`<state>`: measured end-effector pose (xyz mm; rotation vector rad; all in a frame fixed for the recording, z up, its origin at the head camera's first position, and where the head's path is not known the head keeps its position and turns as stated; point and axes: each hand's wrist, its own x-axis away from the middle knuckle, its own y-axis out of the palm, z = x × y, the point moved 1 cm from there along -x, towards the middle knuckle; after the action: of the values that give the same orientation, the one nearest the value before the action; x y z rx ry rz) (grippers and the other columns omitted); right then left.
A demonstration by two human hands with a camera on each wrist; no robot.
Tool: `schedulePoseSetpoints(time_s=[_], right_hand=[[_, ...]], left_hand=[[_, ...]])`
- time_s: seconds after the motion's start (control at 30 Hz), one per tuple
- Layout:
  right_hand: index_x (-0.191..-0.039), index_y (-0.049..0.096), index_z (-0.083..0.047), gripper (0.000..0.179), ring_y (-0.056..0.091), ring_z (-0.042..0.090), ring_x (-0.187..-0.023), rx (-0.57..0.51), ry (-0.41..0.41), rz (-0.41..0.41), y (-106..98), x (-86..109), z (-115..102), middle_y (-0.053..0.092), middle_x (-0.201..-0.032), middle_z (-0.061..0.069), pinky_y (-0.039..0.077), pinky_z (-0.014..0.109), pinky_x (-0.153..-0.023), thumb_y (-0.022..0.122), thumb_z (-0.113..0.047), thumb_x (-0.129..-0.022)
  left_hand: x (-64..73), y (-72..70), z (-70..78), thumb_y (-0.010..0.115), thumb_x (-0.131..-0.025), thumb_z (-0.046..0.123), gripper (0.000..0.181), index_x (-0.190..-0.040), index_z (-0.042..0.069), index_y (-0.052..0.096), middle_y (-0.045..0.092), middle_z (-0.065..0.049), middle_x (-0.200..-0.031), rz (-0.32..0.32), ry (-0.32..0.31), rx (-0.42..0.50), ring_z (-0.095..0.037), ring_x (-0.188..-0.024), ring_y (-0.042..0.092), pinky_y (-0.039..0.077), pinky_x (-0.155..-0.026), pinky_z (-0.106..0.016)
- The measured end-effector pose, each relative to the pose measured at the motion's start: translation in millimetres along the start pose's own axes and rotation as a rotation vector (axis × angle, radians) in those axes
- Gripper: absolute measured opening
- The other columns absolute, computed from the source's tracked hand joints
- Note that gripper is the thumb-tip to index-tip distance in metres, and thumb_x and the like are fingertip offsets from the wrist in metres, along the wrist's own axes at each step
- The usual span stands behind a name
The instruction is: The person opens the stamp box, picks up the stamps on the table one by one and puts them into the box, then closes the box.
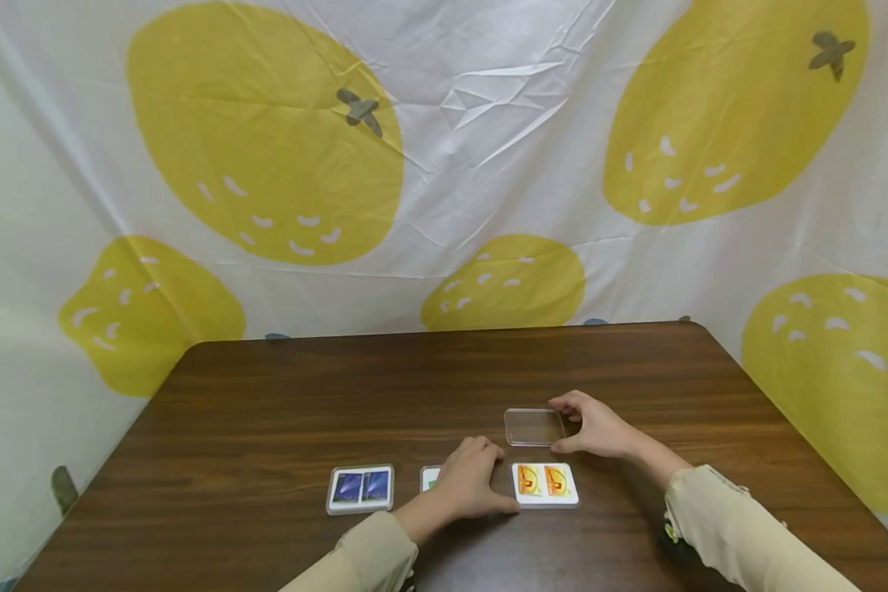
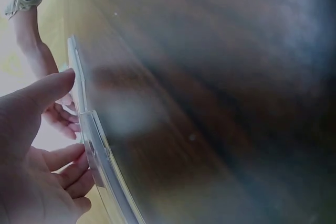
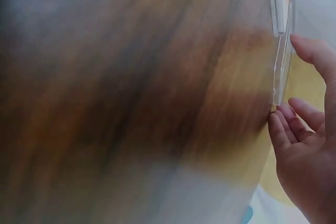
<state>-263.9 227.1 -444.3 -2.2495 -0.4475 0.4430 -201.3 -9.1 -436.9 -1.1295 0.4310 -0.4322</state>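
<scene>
In the head view, a clear plastic lid [image 1: 534,427] lies on the table behind a white card case [image 1: 544,485] with two orange pictures. My right hand [image 1: 595,426] grips the lid's right end, thumb at the near corner and fingertips at the far one. The right wrist view shows this lid [image 3: 281,72] edge-on beside the fingers. My left hand [image 1: 469,477] rests between the orange case and a case with green on it [image 1: 429,477], largely covering the latter. Its thumb touches the orange case's near left corner; its fingers are relaxed.
To the left lies a third clear-edged case [image 1: 360,490] with two dark blue pictures. All stand on a dark brown wooden table [image 1: 266,395]. A white cloth with yellow fruit prints [image 1: 429,164] hangs behind and beside the table.
</scene>
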Motion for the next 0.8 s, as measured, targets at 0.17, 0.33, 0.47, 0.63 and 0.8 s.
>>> schedulePoseSetpoints(time_s=[0.17,0.33,0.47,0.63,0.8], right_hand=[[-0.114,0.053,0.009,0.062,0.052,0.029,-0.097,0.017,-0.022,-0.028,-0.1,-4.3,1.8,0.055,-0.107,0.016,0.045,0.041,-0.083,0.079,-0.017,-0.064],[-0.105,0.058,0.007,0.052,0.053,0.026,-0.090,0.078,-0.074,-0.024,-0.9,-6.7,1.4,0.055,-0.099,0.014,0.047,0.037,-0.079,0.077,-0.015,-0.062],[-0.099,0.061,0.003,0.046,0.053,0.022,-0.086,0.116,-0.080,-0.010,-0.7,-6.6,0.7,0.056,-0.095,0.010,0.046,0.034,-0.076,0.077,-0.017,-0.061],[-0.100,0.061,0.001,0.046,0.053,0.021,-0.087,0.093,-0.038,0.006,0.4,-2.5,0.3,0.057,-0.097,0.008,0.046,0.034,-0.078,0.078,-0.020,-0.062],[-0.102,0.061,0.002,0.048,0.055,0.022,-0.088,0.034,-0.021,0.017,0.0,1.8,-2.1,0.057,-0.098,0.009,0.048,0.034,-0.078,0.079,-0.021,-0.064]], left_hand=[[-0.8,-0.4,1.5,0.079,-0.061,0.045,0.062,-0.107,0.007,0.061,0.055,0.001,-0.098,-0.009,0.003,-0.009,-0.014,-0.096,0.049,0.042,-0.081,-0.025],[-0.9,0.8,3.0,0.080,-0.062,0.041,0.059,-0.106,0.008,0.061,0.054,0.001,-0.096,-0.008,0.013,0.003,-0.014,-0.092,0.048,0.042,-0.076,-0.024],[-1.4,2.4,3.9,0.080,-0.062,0.038,0.055,-0.104,0.008,0.061,0.053,0.001,-0.095,-0.018,0.004,0.032,-0.014,-0.091,0.048,0.042,-0.072,-0.023],[-1.4,4.0,4.4,0.080,-0.062,0.036,0.053,-0.103,0.008,0.061,0.052,0.001,-0.095,-0.021,-0.004,0.051,-0.014,-0.091,0.047,0.042,-0.071,-0.023],[-0.2,4.9,4.4,0.080,-0.063,0.037,0.051,-0.101,0.008,0.061,0.052,0.002,-0.094,-0.008,0.006,0.045,-0.014,-0.090,0.047,0.042,-0.071,-0.023]])
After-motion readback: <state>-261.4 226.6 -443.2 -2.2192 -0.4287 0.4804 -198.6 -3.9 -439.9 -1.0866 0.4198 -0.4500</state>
